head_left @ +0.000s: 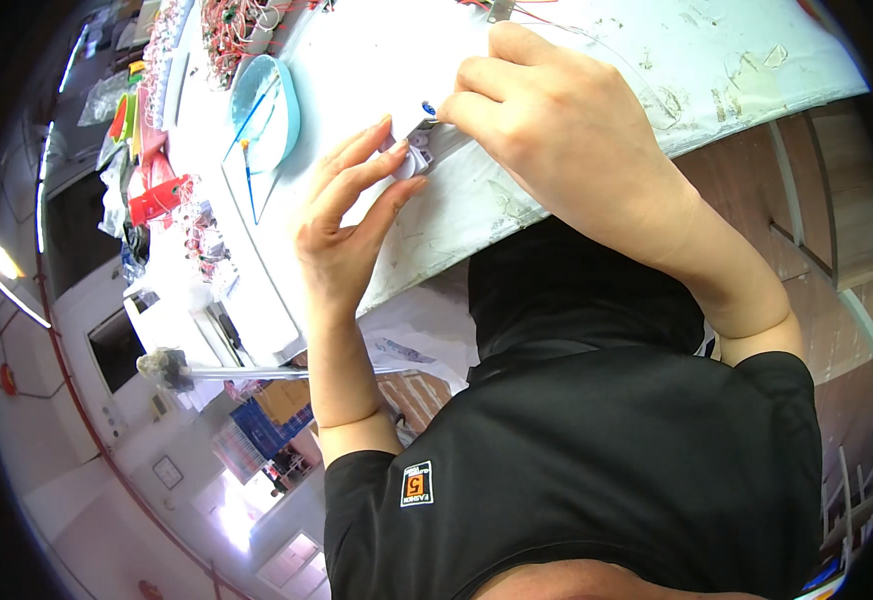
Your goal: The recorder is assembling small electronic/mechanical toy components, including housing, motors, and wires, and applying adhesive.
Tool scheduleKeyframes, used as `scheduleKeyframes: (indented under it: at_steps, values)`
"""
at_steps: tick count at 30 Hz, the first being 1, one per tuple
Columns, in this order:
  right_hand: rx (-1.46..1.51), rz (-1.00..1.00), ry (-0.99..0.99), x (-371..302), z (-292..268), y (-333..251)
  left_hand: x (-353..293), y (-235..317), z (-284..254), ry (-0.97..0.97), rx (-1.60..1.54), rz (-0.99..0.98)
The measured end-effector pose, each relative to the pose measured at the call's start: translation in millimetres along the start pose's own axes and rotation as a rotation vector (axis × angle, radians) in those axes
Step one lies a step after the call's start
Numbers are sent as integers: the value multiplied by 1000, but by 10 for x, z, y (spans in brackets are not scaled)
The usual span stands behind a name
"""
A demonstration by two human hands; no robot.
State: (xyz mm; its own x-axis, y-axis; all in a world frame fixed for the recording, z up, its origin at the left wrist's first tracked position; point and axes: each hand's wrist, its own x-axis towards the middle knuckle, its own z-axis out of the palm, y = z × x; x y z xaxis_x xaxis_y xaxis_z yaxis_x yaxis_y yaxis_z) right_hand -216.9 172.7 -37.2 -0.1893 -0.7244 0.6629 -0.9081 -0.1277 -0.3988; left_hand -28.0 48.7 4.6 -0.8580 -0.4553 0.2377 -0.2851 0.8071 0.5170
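My left hand (342,205) steadies a small white plastic part (414,160) between its thumb and fingertips, low over the worktable (397,60). Rounded and partly grey, the part is half covered by my fingers. From the right, my right hand (567,125) reaches to the part's upper edge with thumb and forefinger pinched together. A tiny blue piece (429,107) shows just beside those fingertips. Whatever my right fingers pinch is too small and hidden to name.
Left of my hands stands a light blue bowl (293,110) with thin blue sticks (250,185) across and beside it. Bundles of red-wired components (237,40) lie behind it. Red plastic pieces (159,200) sit farther left. A small metal piece (500,11) with red wires is at the far edge.
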Motion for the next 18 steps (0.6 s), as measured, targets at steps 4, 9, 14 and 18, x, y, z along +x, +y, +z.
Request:
scheduleKeyframes:
  at_steps: [4, 9, 14, 18]
  values:
    - [19, 19, -39, 9, -12, 36, 52, 47, -7, -24, 75, 44]
    - [62, -20, 20, 130, 35, -10, 11, 39, -31, -9, 95, 62]
    - [15, -154, -35, 107, 192, 10, -18, 2, 27, 25, 194, 109]
    - [-3, -149, -27, 81, 181, 5, -111, 67, 47, 80, 331, 193]
